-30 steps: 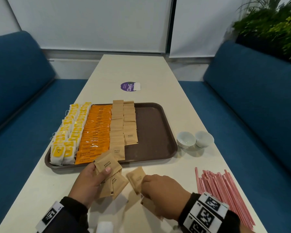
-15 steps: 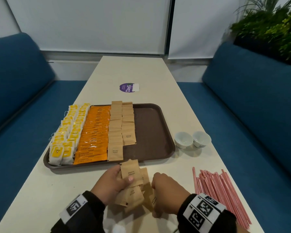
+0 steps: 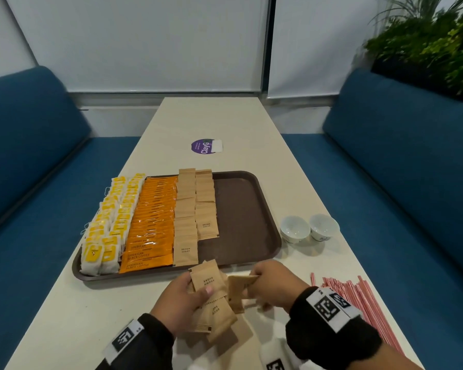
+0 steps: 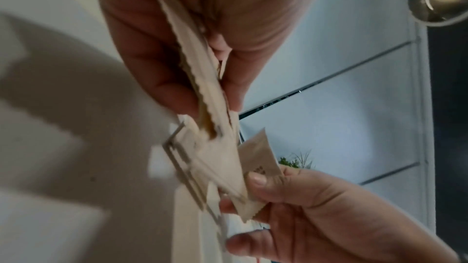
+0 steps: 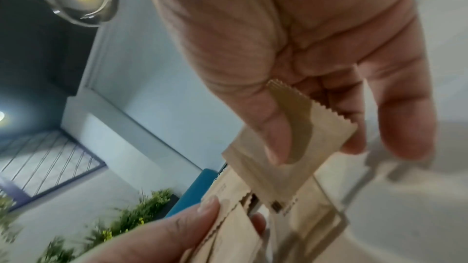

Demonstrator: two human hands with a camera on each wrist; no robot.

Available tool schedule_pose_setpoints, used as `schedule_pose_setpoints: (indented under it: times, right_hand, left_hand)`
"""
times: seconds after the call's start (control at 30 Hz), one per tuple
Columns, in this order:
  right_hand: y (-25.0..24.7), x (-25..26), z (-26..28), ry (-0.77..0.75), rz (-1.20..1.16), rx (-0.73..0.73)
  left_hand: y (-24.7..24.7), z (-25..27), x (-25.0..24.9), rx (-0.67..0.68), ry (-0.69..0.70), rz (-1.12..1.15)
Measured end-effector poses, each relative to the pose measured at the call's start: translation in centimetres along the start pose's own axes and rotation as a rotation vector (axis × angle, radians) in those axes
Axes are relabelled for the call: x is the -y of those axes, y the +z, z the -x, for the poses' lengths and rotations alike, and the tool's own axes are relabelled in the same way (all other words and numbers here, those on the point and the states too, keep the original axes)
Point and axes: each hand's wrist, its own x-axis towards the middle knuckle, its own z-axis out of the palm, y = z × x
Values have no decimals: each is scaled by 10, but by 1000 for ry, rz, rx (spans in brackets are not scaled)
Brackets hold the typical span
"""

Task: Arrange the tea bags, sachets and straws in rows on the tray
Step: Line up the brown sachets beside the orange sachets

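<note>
In the head view, low in the centre of the frame, the left hand grips a fanned stack of brown sugar sachets, thumb pressed on top, just below the near edge of the brown tray. To its right, the right hand pinches a single sachet beside the stack. On the tray's left half lie rows of yellow tea bags, orange coffee sachets and brown sugar packets. Red straws lie on the table at lower right, two small white cups above them. The left wrist view, blurred, shows fingers clamped on the stack at top centre. The right wrist view shows thumb and fingers nipping the sachet mid-frame.
</note>
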Motion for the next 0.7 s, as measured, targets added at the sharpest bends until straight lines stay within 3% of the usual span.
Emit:
schedule_pose_setpoints:
  times: [0.27, 0.47, 0.7]
  right_hand:
    - [1, -6, -9, 96, -551, 152]
    - [1, -8, -13, 112, -622, 158]
    - [4, -8, -12, 87, -795, 188]
  left_hand:
    - [-6, 2, 3, -2, -1, 98]
    - [-3, 0, 3, -4, -11, 118]
    - [-8, -8, 8, -13, -104, 296]
